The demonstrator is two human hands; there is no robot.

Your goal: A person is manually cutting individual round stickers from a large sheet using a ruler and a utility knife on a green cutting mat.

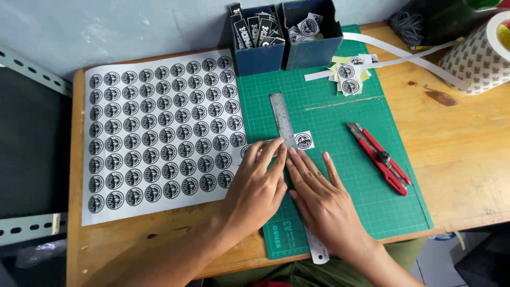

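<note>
Wooden worktop [467, 154] carries a green cutting mat [340, 175] where the left hand [257, 186] and right hand [319, 196] press flat, fingers spread, on a steel ruler [282, 119]; one cut sticker [304, 140] lies beside it, several more sit loose near two blue boxes [281, 37], the sticker sheet [159, 133] looks mostly uncut, and the red knife [380, 158] rests unused.

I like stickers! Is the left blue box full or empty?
Full. The left blue box is packed with upright black-and-white stickers poking above its rim.

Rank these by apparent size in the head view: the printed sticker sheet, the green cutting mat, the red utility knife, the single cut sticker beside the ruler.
1-2. Sticker sheet and green cutting mat: similar, unsure.
3. Red utility knife.
4. Single cut sticker, smallest.
</note>
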